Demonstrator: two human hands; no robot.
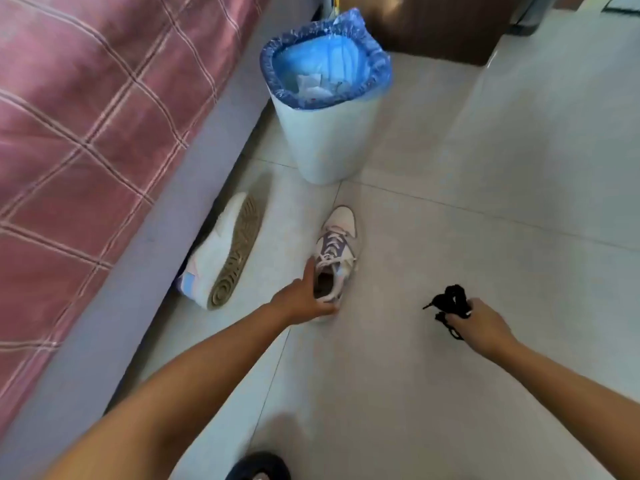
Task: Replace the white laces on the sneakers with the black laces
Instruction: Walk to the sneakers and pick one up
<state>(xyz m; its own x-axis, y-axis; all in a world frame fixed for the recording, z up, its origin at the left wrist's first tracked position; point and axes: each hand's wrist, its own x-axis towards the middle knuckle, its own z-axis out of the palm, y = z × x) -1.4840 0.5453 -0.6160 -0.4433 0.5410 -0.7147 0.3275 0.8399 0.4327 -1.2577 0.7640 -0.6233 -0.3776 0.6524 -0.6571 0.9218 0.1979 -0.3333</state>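
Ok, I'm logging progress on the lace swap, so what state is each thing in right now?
Upright sneaker: standing on the floor, white laces still threaded.
Tipped sneaker: on its side by the bed, sole showing.
Black laces: bunched, unthreaded.
Left hand: grips the upright sneaker's collar.
Right hand: holds the black laces.
Bin: upright, lined, some rubbish inside.

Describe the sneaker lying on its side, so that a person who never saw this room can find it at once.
Start at the bed with the pink checked cover, then look down to the tiled floor along its base, before the white bin. The tipped sneaker lies there, partly under the bed. Unlike the upright sneaker that the left hand grips, it shows its tan sole.
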